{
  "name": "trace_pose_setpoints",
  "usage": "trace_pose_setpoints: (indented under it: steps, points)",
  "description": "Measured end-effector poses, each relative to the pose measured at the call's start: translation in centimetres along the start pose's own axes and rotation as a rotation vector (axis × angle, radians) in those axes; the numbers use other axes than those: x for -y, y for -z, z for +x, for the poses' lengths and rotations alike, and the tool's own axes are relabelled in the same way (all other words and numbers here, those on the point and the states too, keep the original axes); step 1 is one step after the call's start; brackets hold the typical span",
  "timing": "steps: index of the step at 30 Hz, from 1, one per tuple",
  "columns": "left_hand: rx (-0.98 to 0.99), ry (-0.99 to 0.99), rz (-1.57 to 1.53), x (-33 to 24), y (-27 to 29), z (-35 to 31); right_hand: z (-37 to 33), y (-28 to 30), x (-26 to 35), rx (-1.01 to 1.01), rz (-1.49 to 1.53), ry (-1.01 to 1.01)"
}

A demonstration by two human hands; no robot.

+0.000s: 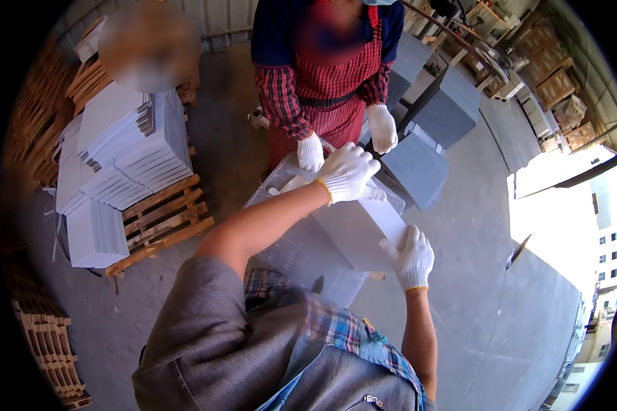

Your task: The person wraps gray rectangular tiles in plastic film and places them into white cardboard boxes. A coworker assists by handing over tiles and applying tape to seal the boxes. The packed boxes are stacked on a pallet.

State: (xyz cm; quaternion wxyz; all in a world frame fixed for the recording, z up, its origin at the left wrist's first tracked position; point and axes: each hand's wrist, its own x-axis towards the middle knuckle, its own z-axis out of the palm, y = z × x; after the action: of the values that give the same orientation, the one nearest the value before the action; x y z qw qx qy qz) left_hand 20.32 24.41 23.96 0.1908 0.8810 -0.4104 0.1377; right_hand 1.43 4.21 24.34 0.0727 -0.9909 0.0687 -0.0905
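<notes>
A pale grey, flat-sided slab (353,229) stands tilted over the table, and I cannot tell whether it is one thick piece or several sheets. My left hand (349,172), in a white knit glove, is closed at the slab's far upper end, its fingers curled. My right hand (413,259), gloved the same way, grips the slab's near right edge with the thumb on its face. Beneath it lies a grey table top (301,241) that looks covered in clear film. Close beyond my left hand is a co-worker's gloved hand (310,152) at the table's far edge.
A co-worker in a red checked apron (329,113) stands across the table, the other gloved hand (382,129) lowered. Dark grey panels (418,168) stand behind at right. At left, stacked white boards (127,151) rest on a wooden pallet (164,216). Concrete floor (473,301) extends right.
</notes>
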Motion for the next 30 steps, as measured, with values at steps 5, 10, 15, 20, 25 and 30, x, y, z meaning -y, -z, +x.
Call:
trace_pose_setpoints:
  steps: [5,10,15,20,25,30]
  points:
    - [-0.403,0.256,-0.299,3.0,-2.4,-1.9,-0.1,-0.6,0.1,-0.001,0.021,-0.004]
    - [-0.109,0.577,-1.376,7.2,-6.5,-3.5,-0.1,-0.2,0.2,0.051,-0.011,-0.032]
    - [-0.146,0.429,-1.314,7.0,-5.9,-3.7,-0.2,0.2,0.3,0.003,-0.002,-0.006]
    - [-0.227,0.498,-1.423,5.9,-6.0,-3.2,-0.4,0.4,0.2,0.041,0.052,-0.043]
    - [-0.172,0.587,-1.336,5.3,-4.7,-3.5,-1.1,0.1,-0.3,-0.002,0.101,-0.036]
    - [-0.174,0.596,-1.306,5.5,-4.9,-3.7,-0.8,-0.4,0.2,-0.066,0.132,-0.122]
